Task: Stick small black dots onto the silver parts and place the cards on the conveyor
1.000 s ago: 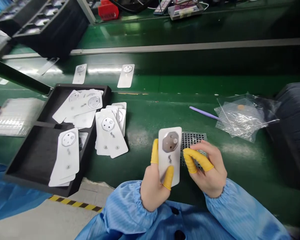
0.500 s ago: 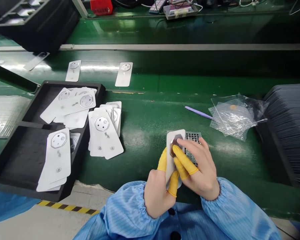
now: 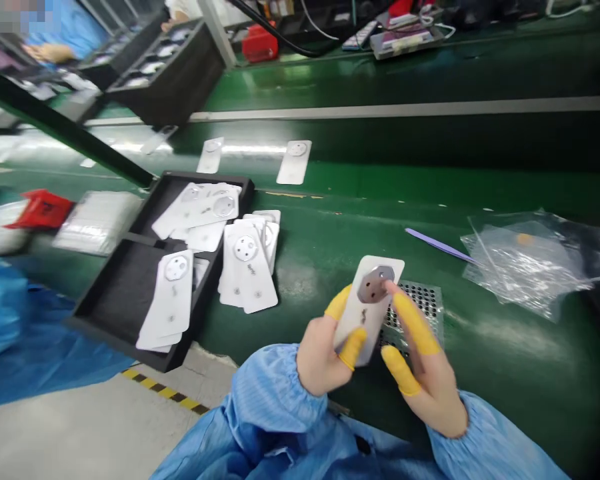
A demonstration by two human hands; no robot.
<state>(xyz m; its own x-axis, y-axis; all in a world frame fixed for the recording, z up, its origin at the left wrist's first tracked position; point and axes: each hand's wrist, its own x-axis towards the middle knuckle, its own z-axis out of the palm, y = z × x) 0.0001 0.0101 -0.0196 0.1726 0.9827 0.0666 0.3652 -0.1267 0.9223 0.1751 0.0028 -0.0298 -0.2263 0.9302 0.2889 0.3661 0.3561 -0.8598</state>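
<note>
My left hand (image 3: 326, 343), with yellow finger cots, grips a white phone back cover (image 3: 351, 323) by its lower part between thumb and fingers. Near the cover's top sits a shiny octagonal camera plate (image 3: 376, 285) with dark round holes. My right hand (image 3: 423, 357) is beside it, thumb spread away from the other fingers; a fingertip is at the camera plate's right edge, touching or very close. Partly hidden behind the cover and right hand lies a clear sheet of small black round pieces (image 3: 427, 303) on the green bench.
White covers (image 3: 247, 267) lie stacked to the left, beside a black divided tray (image 3: 115, 287) holding more covers. Purple tweezers (image 3: 437, 245) and clear plastic bags (image 3: 530, 260) are on the right. At far left, another person's blue sleeve (image 3: 3, 320) shows.
My view has swung left, so the bench appears farther right. The cover has turned to show its face more. My right hand's fingers have spread and moved off most of the camera plate.
</note>
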